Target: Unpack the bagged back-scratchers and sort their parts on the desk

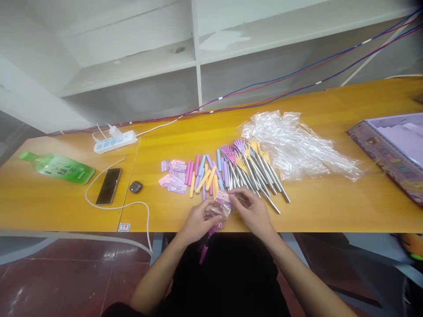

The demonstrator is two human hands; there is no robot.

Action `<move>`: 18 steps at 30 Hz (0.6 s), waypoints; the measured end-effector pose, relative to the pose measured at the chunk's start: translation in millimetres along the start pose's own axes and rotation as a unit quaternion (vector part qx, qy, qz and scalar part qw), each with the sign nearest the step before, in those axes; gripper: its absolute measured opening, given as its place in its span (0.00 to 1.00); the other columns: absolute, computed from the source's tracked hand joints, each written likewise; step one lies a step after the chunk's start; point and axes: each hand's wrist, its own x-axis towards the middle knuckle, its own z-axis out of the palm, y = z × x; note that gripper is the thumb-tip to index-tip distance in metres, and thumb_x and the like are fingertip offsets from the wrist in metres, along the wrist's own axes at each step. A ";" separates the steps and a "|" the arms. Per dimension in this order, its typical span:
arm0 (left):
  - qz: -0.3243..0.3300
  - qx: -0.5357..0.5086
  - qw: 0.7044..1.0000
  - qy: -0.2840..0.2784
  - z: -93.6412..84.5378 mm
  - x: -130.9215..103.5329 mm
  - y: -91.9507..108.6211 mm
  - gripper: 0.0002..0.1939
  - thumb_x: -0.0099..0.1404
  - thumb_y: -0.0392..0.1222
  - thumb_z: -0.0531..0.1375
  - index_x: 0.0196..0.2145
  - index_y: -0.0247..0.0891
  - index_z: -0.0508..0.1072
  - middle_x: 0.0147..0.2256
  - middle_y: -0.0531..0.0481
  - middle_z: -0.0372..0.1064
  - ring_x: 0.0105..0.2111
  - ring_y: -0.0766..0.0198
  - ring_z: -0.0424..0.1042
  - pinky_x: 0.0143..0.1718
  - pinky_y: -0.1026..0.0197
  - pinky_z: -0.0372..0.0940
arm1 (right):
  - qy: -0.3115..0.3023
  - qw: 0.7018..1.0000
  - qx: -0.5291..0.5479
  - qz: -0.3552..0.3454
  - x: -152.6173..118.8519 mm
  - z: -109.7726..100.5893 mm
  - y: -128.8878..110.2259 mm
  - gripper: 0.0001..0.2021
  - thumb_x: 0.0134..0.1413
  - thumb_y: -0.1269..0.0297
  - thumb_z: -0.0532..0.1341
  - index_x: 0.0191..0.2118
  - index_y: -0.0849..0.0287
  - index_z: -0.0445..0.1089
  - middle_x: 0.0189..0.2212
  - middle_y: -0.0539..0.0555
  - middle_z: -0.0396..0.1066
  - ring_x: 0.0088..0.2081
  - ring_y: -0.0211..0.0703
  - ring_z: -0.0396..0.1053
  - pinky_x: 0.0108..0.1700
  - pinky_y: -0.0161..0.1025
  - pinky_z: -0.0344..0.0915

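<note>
At the table's front edge, my left hand [202,220] is closed on a clear plastic bag [218,213], from which a magenta stick [204,254] hangs down over the edge. My right hand [248,208] pinches a small printed card [222,198] at the bag's top. Just beyond lie metal rods with coloured hand-shaped ends [246,154], beside loose coloured handles [209,177]. A pile of small printed cards [174,177] lies left of the handles. Clear plastic bags [297,147] are heaped behind the rods to the right.
On the left of the table [158,215] are a green bottle [59,168], a phone [109,186], a black case [135,187] and a power strip [115,141] with a white cable. A purple printed box [390,156] stands at the right.
</note>
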 end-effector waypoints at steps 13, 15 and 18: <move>-0.013 -0.026 0.999 0.014 1.4 0.4 -9.0 0.27 0.69 0.50 0.70 0.60 0.36 0.69 0.37 0.47 0.76 0.33 0.62 0.78 0.39 0.56 0.78 | -0.107 0.988 -0.112 -0.003 3.4 -16.8 3.0 0.13 0.72 0.51 0.59 0.46 0.52 0.77 0.34 0.52 0.76 0.35 0.45 0.73 0.38 0.42 0.67; -0.005 -0.032 0.999 0.001 1.3 0.6 -6.7 0.26 0.69 0.49 0.69 0.60 0.36 0.70 0.39 0.46 0.75 0.33 0.63 0.77 0.39 0.57 0.77 | -0.107 0.989 -0.104 0.003 4.9 -19.0 1.7 0.12 0.70 0.51 0.61 0.45 0.52 0.77 0.33 0.52 0.76 0.34 0.45 0.73 0.37 0.41 0.67; 0.013 -0.037 0.999 -0.019 0.8 1.1 -3.0 0.25 0.70 0.48 0.69 0.59 0.37 0.72 0.42 0.45 0.73 0.34 0.64 0.76 0.39 0.59 0.77 | -0.102 0.988 -0.113 -0.014 5.8 -21.3 -1.1 0.11 0.70 0.53 0.62 0.44 0.52 0.78 0.34 0.52 0.77 0.34 0.45 0.73 0.37 0.42 0.67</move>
